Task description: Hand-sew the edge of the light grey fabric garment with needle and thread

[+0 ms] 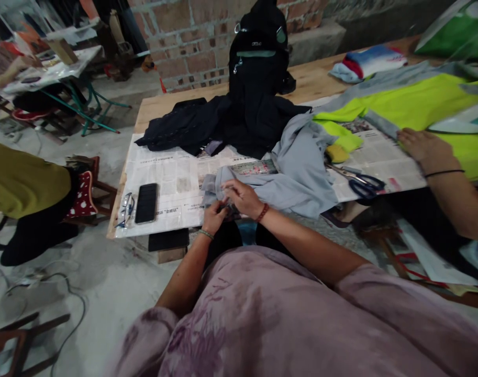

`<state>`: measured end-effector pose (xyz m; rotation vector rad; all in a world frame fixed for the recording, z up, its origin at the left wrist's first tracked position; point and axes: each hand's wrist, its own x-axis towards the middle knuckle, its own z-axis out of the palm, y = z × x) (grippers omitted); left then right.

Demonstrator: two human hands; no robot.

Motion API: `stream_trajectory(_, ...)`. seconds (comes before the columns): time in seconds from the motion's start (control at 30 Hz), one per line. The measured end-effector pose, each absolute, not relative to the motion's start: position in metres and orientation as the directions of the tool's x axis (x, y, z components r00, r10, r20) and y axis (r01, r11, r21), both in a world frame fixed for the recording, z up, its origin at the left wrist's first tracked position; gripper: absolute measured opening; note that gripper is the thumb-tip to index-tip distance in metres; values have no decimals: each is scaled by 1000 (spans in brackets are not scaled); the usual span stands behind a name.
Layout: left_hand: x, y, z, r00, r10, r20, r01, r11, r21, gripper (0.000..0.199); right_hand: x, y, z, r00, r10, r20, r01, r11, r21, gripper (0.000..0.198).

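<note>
A grey garment [301, 157] lies across the newspaper on the table, one narrow part of it stretching left to the table's front edge. At that end my left hand [214, 218] is closed, its fingertips pinching the edge of the cloth. Close beside it, my right hand [242, 199] has thumb and forefinger drawn together at the same spot, against the grey cloth. Whether a needle or thread is between the fingers is too small to tell. Behind the grey garment lies a dark garment [223, 123].
Scissors [360, 179] and a yellow sponge-like piece [336, 153] lie right of the grey garment. A phone [146, 202] and glasses [125, 209] rest at left. A black backpack [258, 57] stands behind. At right, another person's hand [427, 149] touches a lime-and-grey garment [419, 102].
</note>
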<state>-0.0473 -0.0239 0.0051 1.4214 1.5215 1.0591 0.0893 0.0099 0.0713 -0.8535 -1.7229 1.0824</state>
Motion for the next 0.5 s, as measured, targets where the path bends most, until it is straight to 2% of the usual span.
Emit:
stream_trajectory(0.03,-48,-24,6,-58,998,13,355,9,935,14,90,12,74,-335,914,231,-21,237,-971,13)
stream_trajectory(0.1,-48,-25,7,-38,999,35,353,-19,935,15,94,14,79,-343,937,70,-233,-13,-972,20)
stream_trajectory(0.13,-47,-25,7,-37,999,34,347,-19,938,16,96,15,82,-354,935,26,-315,-93,-945,24)
stream_trajectory(0.2,-46,-26,7,-39,999,3,331,10,944,16,101,17,88,-351,936,10,-414,-146,-899,28)
stream_trajectory(0.27,-45,-25,8,-43,999,-31,318,43,947,16,108,20,96,-275,958,76,-442,-56,-895,28)
stream_trajectory(0.33,-45,-25,8,-47,998,-37,320,50,946,15,117,24,103,-144,966,215,-365,150,-919,26)
stream_trajectory(0.43,-45,-25,8,-47,999,-19,345,34,938,15,136,30,113,-2,893,450,-70,449,-891,23)
stream_trajectory(0.5,-46,-25,8,-43,999,-17,351,32,936,15,151,35,117,33,830,556,107,551,-828,21)
